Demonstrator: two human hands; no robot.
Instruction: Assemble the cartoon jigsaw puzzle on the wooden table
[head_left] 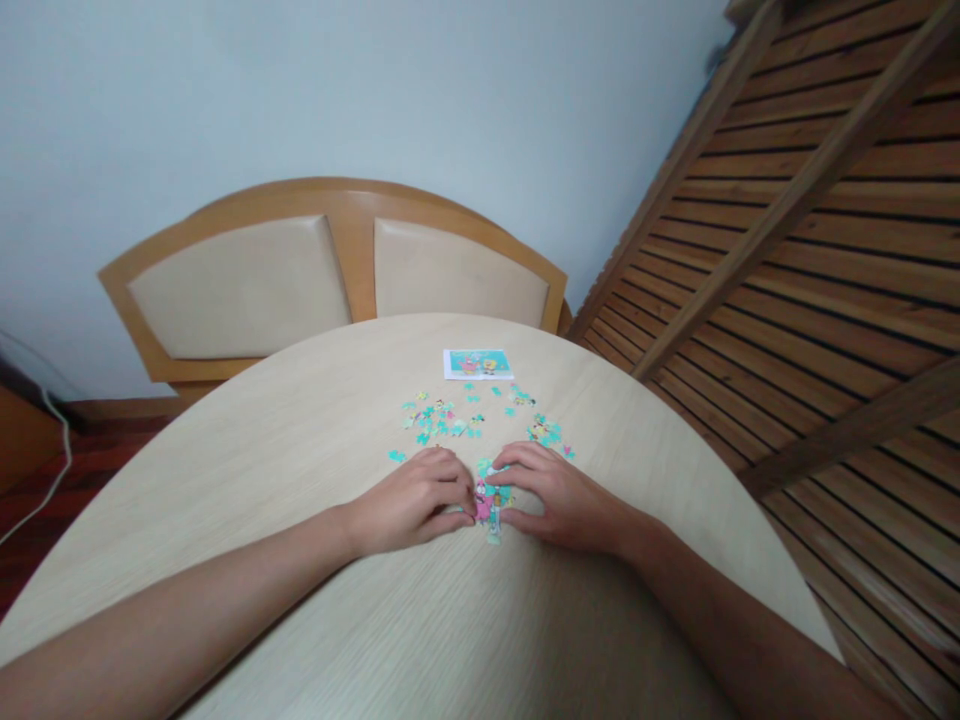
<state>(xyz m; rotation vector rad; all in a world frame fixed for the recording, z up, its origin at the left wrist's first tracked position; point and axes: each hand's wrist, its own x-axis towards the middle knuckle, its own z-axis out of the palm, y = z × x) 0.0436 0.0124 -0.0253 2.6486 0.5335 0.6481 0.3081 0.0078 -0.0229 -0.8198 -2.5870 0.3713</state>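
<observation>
A partly joined jigsaw puzzle (pixel 484 503) lies flat on the table, showing a pink cartoon figure on teal. At its left edge, my left hand (pixel 424 500) has its fingers curled and thumb drawn in against the pieces. From the right, my right hand (pixel 551 498) reaches over it, gripping it between the thumb and the fingertips, which sit at its lower and upper parts. My fingers cover some of the joined pieces. Beyond my hands lie loose puzzle pieces (pixel 457 428) in teal, yellow and pink, with another cluster of pieces (pixel 545 431) at the right.
A picture card (pixel 478 364) with the cartoon figures lies farther back on the round wooden table (pixel 300 440). Behind the table stands a padded wooden headboard (pixel 352 250) against the wall. Slatted wood (pixel 787 250) leans at the right. A white cable (pixel 66 440) hangs at the left.
</observation>
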